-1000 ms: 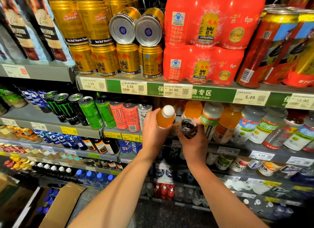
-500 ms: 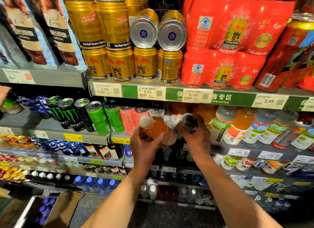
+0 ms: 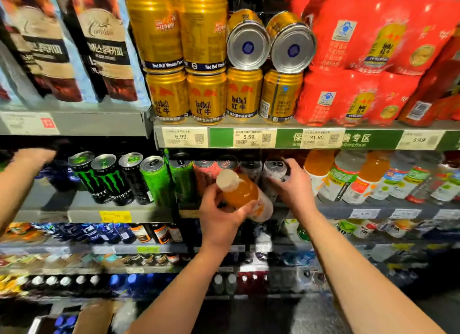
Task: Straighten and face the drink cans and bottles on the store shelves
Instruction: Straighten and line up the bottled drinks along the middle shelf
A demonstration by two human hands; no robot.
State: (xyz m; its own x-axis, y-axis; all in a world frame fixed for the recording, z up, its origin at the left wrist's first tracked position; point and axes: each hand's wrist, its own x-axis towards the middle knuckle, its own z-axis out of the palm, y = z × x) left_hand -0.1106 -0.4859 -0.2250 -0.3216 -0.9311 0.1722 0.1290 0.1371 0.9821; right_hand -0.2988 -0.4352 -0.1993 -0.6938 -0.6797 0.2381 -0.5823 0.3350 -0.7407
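My left hand [image 3: 219, 216] grips an orange drink bottle [image 3: 242, 194] with a white cap, tilted so the cap points up and left, in front of the second shelf. My right hand [image 3: 292, 186] is wrapped on a pale tall can [image 3: 272, 170] that stands on that shelf at the right end of the Monster can row [image 3: 119, 176]. To its right stands a row of orange and clear bottles [image 3: 348, 176]. Above, gold Red Bull cans [image 3: 206, 97] stand in two tiers, with two cans lying on their sides [image 3: 268, 44], bases outward.
Another person's arm [image 3: 17, 174] reaches onto the second shelf from the left edge. Red multipacks [image 3: 361, 59] fill the top shelf's right side, coffee bags [image 3: 99, 47] its left. Lower shelves hold small bottles and cans. A cardboard box [image 3: 94, 316] sits on the floor at lower left.
My right hand has carried the pale can to the shelf beside the Monster row. My left hand has lowered and tilted the orange bottle. The view shifted closer and left.
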